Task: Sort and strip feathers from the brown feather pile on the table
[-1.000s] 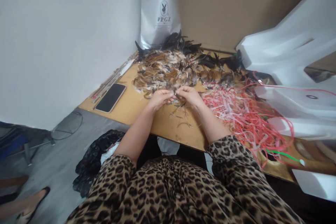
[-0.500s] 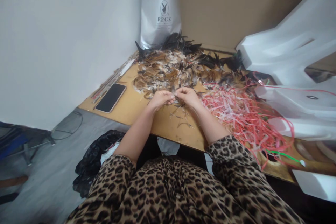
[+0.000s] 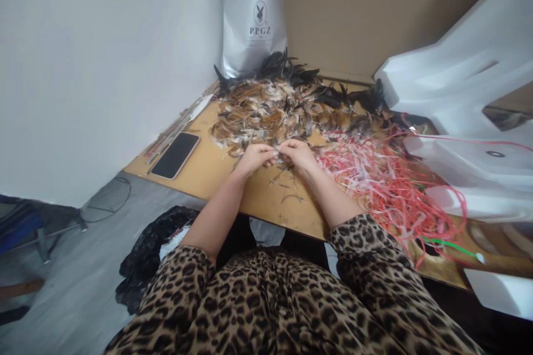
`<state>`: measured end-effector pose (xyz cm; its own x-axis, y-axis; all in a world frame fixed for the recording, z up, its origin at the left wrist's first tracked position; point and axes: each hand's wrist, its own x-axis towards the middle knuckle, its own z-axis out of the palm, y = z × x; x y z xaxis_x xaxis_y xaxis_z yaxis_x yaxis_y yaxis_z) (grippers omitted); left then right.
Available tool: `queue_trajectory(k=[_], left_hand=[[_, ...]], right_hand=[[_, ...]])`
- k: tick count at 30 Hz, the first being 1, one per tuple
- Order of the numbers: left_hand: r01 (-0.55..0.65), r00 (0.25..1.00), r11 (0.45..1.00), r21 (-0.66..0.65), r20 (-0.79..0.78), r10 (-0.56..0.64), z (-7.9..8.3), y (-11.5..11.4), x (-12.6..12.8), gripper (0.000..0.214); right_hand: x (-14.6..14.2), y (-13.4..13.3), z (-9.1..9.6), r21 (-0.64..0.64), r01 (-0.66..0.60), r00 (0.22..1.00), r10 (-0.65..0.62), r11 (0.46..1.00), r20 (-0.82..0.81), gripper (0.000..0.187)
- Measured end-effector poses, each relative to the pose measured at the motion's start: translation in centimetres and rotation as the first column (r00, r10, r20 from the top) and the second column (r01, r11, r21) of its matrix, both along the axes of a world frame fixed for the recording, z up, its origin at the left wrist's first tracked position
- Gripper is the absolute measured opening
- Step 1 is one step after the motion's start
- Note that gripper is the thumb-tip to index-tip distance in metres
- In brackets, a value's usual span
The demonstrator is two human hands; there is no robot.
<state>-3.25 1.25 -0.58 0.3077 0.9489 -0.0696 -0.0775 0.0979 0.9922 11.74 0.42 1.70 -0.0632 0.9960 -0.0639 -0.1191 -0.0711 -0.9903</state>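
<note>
My left hand (image 3: 256, 160) and my right hand (image 3: 298, 155) meet fingertip to fingertip above the front part of the wooden table. Both are closed in a pinch on what looks like a small feather, mostly covered by the fingers. Just beyond them spreads a pile of brown and cream feathers (image 3: 262, 113), with long black feathers (image 3: 283, 66) at its back. Thin loose feather bits (image 3: 287, 180) lie on the wood under my wrists. Beside my right forearm is a tangled heap of pink, red and white strips (image 3: 391, 188).
A dark-screened phone (image 3: 175, 155) lies at the table's left, near thin sticks (image 3: 177, 122) along the wall. Behind the feathers stands a silvery-white bag (image 3: 254, 16). White moulded plastic pieces (image 3: 458, 61) crowd the right. A green strip (image 3: 452, 249) and a black plastic bag (image 3: 144, 260) also show.
Almost nothing differs. The fingertips of both hands have shifted very slightly while staying pinched together at the same spot.
</note>
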Motion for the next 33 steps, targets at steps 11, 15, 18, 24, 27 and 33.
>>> queue_trajectory(k=[11,15,18,24,27,33], left_hand=[[-0.126,0.99,0.992,0.027,0.072,0.124,-0.1,0.5,-0.3,0.022],[-0.208,0.968,0.978,-0.012,0.144,0.207,-0.5,1.1,-0.7,0.023],[-0.199,0.966,0.98,-0.017,0.166,0.199,-0.7,1.3,-0.8,0.023],[-0.219,0.959,0.975,-0.034,0.177,0.221,-0.5,1.1,-0.8,0.024],[-0.219,0.955,0.975,-0.031,0.198,0.221,-0.1,0.9,-0.8,0.024],[-0.203,0.914,0.977,-0.059,0.347,0.21,0.5,0.8,-1.0,0.022]], right_hand=[[1.7,0.8,-0.2,0.163,-0.1,0.947,0.044,0.982,0.317,0.024],[3.2,0.6,0.9,0.267,-0.35,0.673,0.043,0.898,0.739,0.017],[2.9,-0.4,2.0,0.246,-0.511,0.374,-0.045,0.824,0.927,0.017],[0.9,-1.9,2.2,0.1,-0.575,-0.045,-0.153,0.812,0.987,0.029],[0.6,-1.7,1.7,0.07,-0.53,-0.095,-0.141,0.845,0.985,0.032],[1.7,-0.6,0.8,0.196,-0.398,0.244,-0.103,0.896,0.964,0.018]])
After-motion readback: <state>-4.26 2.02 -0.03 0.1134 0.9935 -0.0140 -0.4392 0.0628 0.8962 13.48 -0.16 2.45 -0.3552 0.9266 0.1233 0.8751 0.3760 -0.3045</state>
